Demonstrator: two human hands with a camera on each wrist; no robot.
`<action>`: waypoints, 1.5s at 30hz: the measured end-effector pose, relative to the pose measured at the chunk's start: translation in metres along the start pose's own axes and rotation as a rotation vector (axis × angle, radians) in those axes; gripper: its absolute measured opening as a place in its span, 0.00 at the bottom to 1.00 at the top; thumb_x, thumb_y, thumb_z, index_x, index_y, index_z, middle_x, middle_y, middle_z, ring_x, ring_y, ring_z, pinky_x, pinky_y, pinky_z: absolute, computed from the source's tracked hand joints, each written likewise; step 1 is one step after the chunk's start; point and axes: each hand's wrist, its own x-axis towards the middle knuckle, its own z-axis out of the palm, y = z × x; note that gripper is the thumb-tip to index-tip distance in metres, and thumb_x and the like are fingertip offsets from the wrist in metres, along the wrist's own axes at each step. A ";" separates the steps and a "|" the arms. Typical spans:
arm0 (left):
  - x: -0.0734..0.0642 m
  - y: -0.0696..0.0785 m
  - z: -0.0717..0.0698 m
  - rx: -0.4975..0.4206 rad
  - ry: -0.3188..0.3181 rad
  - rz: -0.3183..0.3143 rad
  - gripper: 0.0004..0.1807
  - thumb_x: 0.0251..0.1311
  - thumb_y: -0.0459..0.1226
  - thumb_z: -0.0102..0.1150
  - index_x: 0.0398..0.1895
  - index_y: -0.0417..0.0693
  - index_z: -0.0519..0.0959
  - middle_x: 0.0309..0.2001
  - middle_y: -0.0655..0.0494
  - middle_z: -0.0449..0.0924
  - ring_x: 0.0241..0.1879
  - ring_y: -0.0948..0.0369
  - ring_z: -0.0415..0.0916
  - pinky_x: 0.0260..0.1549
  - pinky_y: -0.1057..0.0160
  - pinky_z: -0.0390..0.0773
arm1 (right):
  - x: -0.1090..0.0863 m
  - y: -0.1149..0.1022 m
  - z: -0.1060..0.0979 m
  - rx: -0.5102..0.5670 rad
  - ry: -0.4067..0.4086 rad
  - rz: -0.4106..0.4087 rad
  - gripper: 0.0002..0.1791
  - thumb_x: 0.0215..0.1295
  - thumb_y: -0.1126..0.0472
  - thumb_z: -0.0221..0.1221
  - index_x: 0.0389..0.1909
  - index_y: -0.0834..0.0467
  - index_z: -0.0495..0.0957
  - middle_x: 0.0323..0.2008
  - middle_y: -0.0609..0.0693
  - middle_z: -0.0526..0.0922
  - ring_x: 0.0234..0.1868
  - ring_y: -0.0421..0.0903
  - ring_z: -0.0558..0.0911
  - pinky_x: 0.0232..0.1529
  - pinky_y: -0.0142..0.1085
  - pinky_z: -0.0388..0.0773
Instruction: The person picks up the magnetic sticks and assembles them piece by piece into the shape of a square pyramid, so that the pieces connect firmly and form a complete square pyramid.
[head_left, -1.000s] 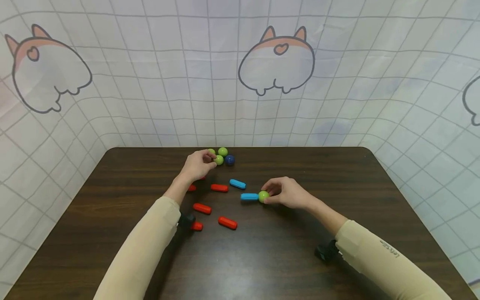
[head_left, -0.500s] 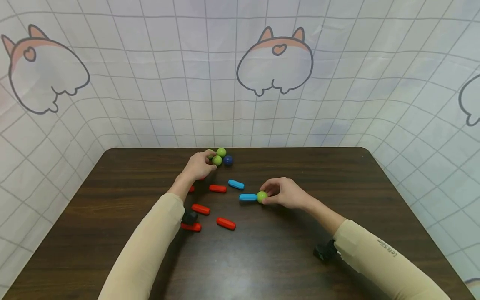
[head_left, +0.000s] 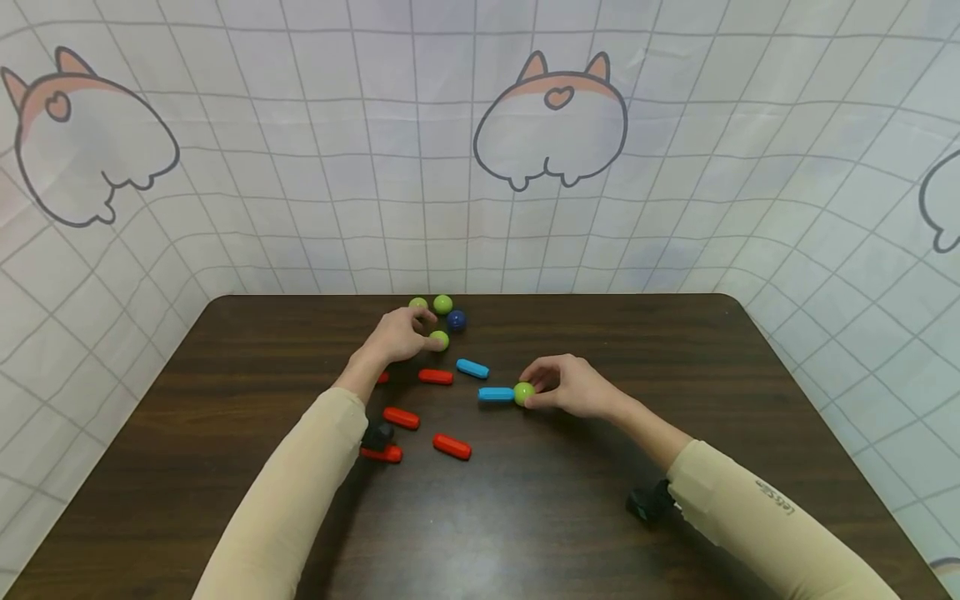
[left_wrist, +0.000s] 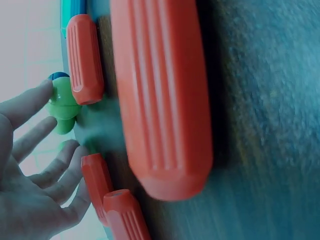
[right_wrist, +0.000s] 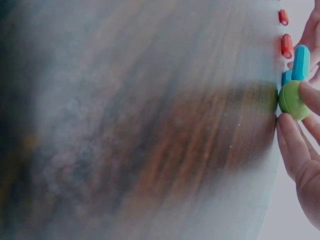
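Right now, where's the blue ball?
Head view: the blue ball sits near the back of the table, by a green ball, right of the left hand.

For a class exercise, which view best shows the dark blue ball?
The head view: the dark blue ball appears unobstructed. Left wrist apparently shows only a sliver behind a green ball; right wrist doesn't show it.

From far off, I am stretching my left arm (head_left: 300,483) forward and a bit to the right. My left hand (head_left: 396,335) is holding its thumb apart from its pointer finger, and its fingers are bending a little. My right arm (head_left: 765,508) is slanting in to the left, and my right hand (head_left: 576,387) is pinching with its thumb and fingers.
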 end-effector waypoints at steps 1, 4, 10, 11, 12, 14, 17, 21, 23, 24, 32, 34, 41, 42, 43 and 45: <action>-0.001 0.000 0.000 0.003 -0.011 0.002 0.26 0.66 0.45 0.69 0.63 0.45 0.77 0.60 0.37 0.76 0.58 0.42 0.74 0.55 0.45 0.75 | 0.000 0.000 0.000 0.002 -0.002 0.000 0.15 0.63 0.61 0.73 0.49 0.57 0.84 0.39 0.46 0.85 0.43 0.44 0.83 0.45 0.40 0.81; -0.001 0.000 0.002 0.038 -0.028 0.034 0.22 0.66 0.44 0.68 0.60 0.45 0.81 0.59 0.40 0.79 0.57 0.44 0.75 0.55 0.45 0.75 | 0.000 -0.001 0.001 0.006 -0.001 -0.003 0.15 0.62 0.61 0.73 0.49 0.58 0.84 0.40 0.46 0.85 0.43 0.44 0.84 0.46 0.41 0.81; -0.002 -0.001 0.005 0.079 -0.016 0.085 0.18 0.66 0.42 0.68 0.57 0.46 0.83 0.57 0.46 0.82 0.56 0.46 0.76 0.56 0.46 0.74 | -0.001 0.000 0.001 -0.002 0.008 -0.012 0.15 0.62 0.61 0.73 0.48 0.57 0.85 0.39 0.45 0.85 0.42 0.43 0.83 0.46 0.41 0.80; -0.002 -0.001 0.005 0.076 -0.012 0.085 0.18 0.66 0.42 0.69 0.56 0.46 0.83 0.57 0.46 0.82 0.56 0.47 0.76 0.57 0.47 0.74 | -0.001 0.000 0.001 -0.003 0.008 -0.012 0.15 0.62 0.60 0.73 0.48 0.57 0.85 0.39 0.45 0.85 0.42 0.43 0.83 0.46 0.41 0.80; -0.002 -0.002 0.006 0.071 -0.009 0.085 0.19 0.66 0.42 0.69 0.56 0.46 0.83 0.57 0.46 0.82 0.57 0.47 0.76 0.57 0.47 0.74 | -0.001 0.000 0.001 -0.003 0.008 -0.012 0.15 0.62 0.60 0.73 0.48 0.57 0.85 0.39 0.45 0.85 0.42 0.43 0.83 0.46 0.41 0.80; -0.003 -0.003 0.005 0.051 -0.001 0.087 0.19 0.66 0.42 0.69 0.57 0.46 0.83 0.57 0.46 0.82 0.57 0.47 0.76 0.57 0.47 0.74 | -0.002 -0.001 0.000 -0.004 0.008 -0.010 0.15 0.62 0.60 0.73 0.48 0.57 0.85 0.39 0.45 0.86 0.42 0.43 0.84 0.46 0.41 0.80; -0.005 -0.005 0.004 0.010 0.024 0.094 0.19 0.66 0.41 0.69 0.57 0.46 0.83 0.56 0.46 0.82 0.57 0.48 0.76 0.56 0.47 0.75 | -0.003 -0.002 0.000 -0.007 0.015 -0.016 0.14 0.62 0.61 0.73 0.47 0.57 0.85 0.38 0.45 0.86 0.42 0.44 0.84 0.46 0.42 0.81; -0.008 -0.004 0.000 -0.037 0.060 0.112 0.19 0.66 0.39 0.69 0.58 0.44 0.82 0.54 0.46 0.82 0.53 0.49 0.78 0.52 0.49 0.77 | -0.002 -0.002 -0.001 -0.022 0.027 -0.027 0.14 0.61 0.61 0.74 0.46 0.57 0.85 0.38 0.45 0.86 0.42 0.44 0.84 0.45 0.42 0.81; -0.011 -0.003 -0.002 -0.048 0.065 0.124 0.19 0.66 0.38 0.69 0.58 0.43 0.82 0.53 0.45 0.82 0.52 0.49 0.78 0.50 0.49 0.78 | -0.003 -0.002 0.000 -0.030 0.029 -0.026 0.13 0.62 0.61 0.74 0.46 0.57 0.85 0.38 0.44 0.86 0.42 0.43 0.84 0.45 0.42 0.80; -0.013 -0.002 -0.002 -0.053 0.066 0.127 0.19 0.66 0.38 0.69 0.58 0.43 0.81 0.53 0.44 0.82 0.52 0.49 0.78 0.50 0.49 0.78 | -0.003 -0.002 0.000 -0.034 0.028 -0.026 0.13 0.62 0.61 0.73 0.46 0.56 0.85 0.38 0.44 0.86 0.42 0.43 0.84 0.45 0.41 0.80; -0.026 0.009 0.001 -0.098 0.043 0.140 0.20 0.65 0.36 0.70 0.58 0.43 0.81 0.54 0.46 0.82 0.53 0.51 0.80 0.51 0.50 0.79 | -0.008 0.000 -0.001 -0.047 0.040 -0.031 0.12 0.62 0.61 0.73 0.45 0.56 0.85 0.37 0.43 0.87 0.42 0.44 0.84 0.42 0.41 0.79; -0.030 0.012 0.002 -0.103 0.041 0.143 0.19 0.64 0.36 0.70 0.57 0.43 0.81 0.52 0.48 0.83 0.52 0.52 0.80 0.50 0.51 0.79 | -0.008 0.001 -0.002 -0.043 0.044 -0.031 0.12 0.62 0.61 0.73 0.45 0.56 0.85 0.37 0.43 0.87 0.43 0.44 0.84 0.42 0.41 0.79; -0.047 0.018 0.009 -0.107 0.008 0.176 0.19 0.63 0.36 0.71 0.56 0.44 0.81 0.45 0.52 0.85 0.49 0.54 0.81 0.44 0.54 0.80 | -0.009 0.002 -0.002 -0.036 0.042 -0.038 0.12 0.62 0.61 0.73 0.45 0.57 0.85 0.37 0.44 0.87 0.42 0.44 0.85 0.42 0.41 0.81; -0.049 0.018 0.009 -0.107 0.002 0.181 0.19 0.63 0.36 0.71 0.57 0.44 0.81 0.46 0.52 0.85 0.49 0.54 0.81 0.44 0.54 0.80 | -0.009 0.002 -0.002 -0.032 0.039 -0.038 0.13 0.62 0.61 0.73 0.45 0.57 0.85 0.37 0.44 0.87 0.42 0.44 0.85 0.42 0.41 0.81; -0.051 0.019 0.010 -0.109 -0.003 0.186 0.20 0.63 0.36 0.71 0.57 0.43 0.81 0.46 0.53 0.85 0.49 0.54 0.81 0.45 0.54 0.80 | -0.009 0.002 -0.002 -0.029 0.037 -0.039 0.13 0.62 0.62 0.73 0.46 0.57 0.85 0.37 0.44 0.87 0.42 0.44 0.85 0.42 0.41 0.81; -0.056 0.020 0.012 -0.117 -0.008 0.193 0.20 0.62 0.35 0.72 0.57 0.43 0.81 0.47 0.53 0.84 0.49 0.54 0.81 0.46 0.53 0.80 | -0.009 0.002 -0.001 -0.026 0.036 -0.038 0.13 0.62 0.62 0.73 0.46 0.57 0.85 0.37 0.44 0.87 0.42 0.44 0.84 0.42 0.41 0.80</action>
